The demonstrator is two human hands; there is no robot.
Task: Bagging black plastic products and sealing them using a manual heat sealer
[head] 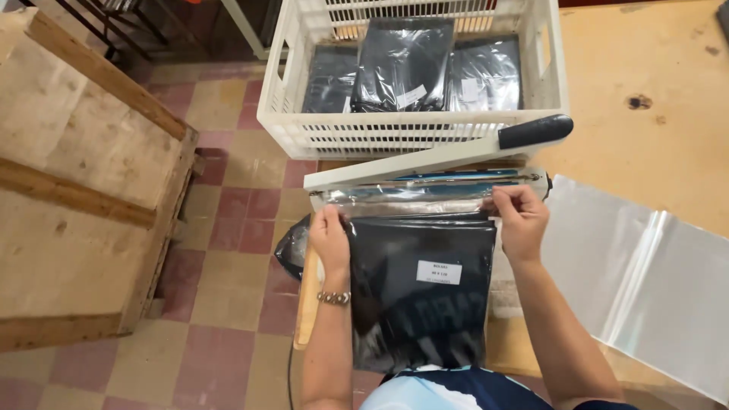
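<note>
A clear plastic bag holding a folded black garment (421, 292) with a white label lies in front of me. Its open top edge rests on the bed of a heat sealer (425, 188). The sealer's white arm is raised, with a black handle (535, 130) at the right end. My left hand (330, 239) pinches the bag's top left corner. My right hand (520, 220) pinches the top right corner, close under the sealer bar.
A white slatted crate (414, 135) behind the sealer holds several bagged black garments. A stack of empty clear bags (645, 273) lies on the wooden table at right. A wooden bench (83, 190) stands at left over a tiled floor.
</note>
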